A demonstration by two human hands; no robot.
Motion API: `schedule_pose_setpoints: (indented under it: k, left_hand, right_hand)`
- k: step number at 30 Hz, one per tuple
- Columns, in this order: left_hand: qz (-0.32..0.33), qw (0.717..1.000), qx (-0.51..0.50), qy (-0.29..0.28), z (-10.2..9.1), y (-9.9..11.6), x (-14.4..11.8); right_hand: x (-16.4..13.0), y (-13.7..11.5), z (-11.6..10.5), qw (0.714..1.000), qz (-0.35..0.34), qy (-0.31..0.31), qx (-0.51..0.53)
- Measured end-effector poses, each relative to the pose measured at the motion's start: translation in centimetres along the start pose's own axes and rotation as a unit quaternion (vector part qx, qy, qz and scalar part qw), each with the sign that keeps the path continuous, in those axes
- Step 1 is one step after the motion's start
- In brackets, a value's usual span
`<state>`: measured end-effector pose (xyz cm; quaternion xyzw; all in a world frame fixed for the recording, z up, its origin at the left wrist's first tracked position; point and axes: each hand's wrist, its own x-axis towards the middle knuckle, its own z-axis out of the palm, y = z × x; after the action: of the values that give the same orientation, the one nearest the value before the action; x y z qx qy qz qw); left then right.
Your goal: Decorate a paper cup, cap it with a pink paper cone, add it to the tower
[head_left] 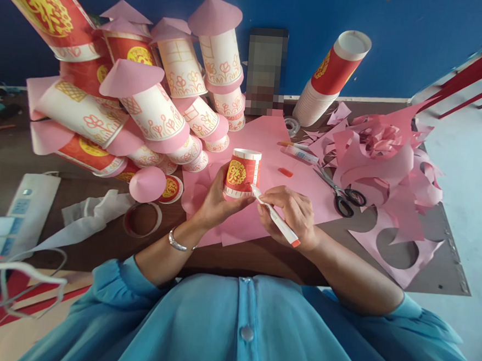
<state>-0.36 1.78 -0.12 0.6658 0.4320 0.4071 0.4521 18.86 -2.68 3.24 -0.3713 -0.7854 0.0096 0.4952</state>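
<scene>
The left hand (215,198) grips an upright red paper cup (242,173) over pink paper (276,150), while the right hand (294,212) pinches a marker (275,217), tip touching the cup's right side.

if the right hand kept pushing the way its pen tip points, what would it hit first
Most likely the red paper cup held in the left hand. The right hand aims the white marker up and left, its tip already at or almost touching the cup's lower side.

Stacked cup towers (147,108) crowd the left, paper scraps (387,157) and scissors (341,193) the right; pink sheet (268,144) between lies open.
</scene>
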Motion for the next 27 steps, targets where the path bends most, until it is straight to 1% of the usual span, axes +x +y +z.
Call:
schedule_pose_setpoints:
  k: [7,13,15,18,21,24,27]
  left_hand:
    - [-0.024,0.999,-0.022,-0.006,0.0,0.4,0.1]
    - [-0.026,0.999,-0.045,0.001,0.1,0.4,0.0]
    - [-0.04,0.998,-0.055,0.002,0.1,0.5,0.0]
    - [-0.057,0.996,-0.066,0.004,0.2,0.9,0.1]
    - [-0.061,0.995,-0.078,0.012,0.3,1.1,0.1]
    - [-0.051,0.994,-0.092,0.02,0.5,1.0,0.0]
    - [-0.019,0.997,-0.069,0.038,0.7,0.4,-0.1]
  right_hand:
    - [0.0,0.1,0.2,1.0,-0.003,0.016,-0.005]
    - [-0.1,0.1,-0.1,0.998,0.012,0.061,-0.004]
    - [-0.2,0.3,-0.2,0.998,0.017,0.059,-0.004]
    - [-0.6,0.6,-0.3,0.999,0.025,0.04,-0.002]
    - [-0.9,0.9,0.0,0.997,0.075,0.027,0.014]
    - [-1.1,0.9,0.3,0.986,0.159,0.006,0.043]
    - [-1.0,0.6,0.5,0.97,0.225,-0.03,0.084]
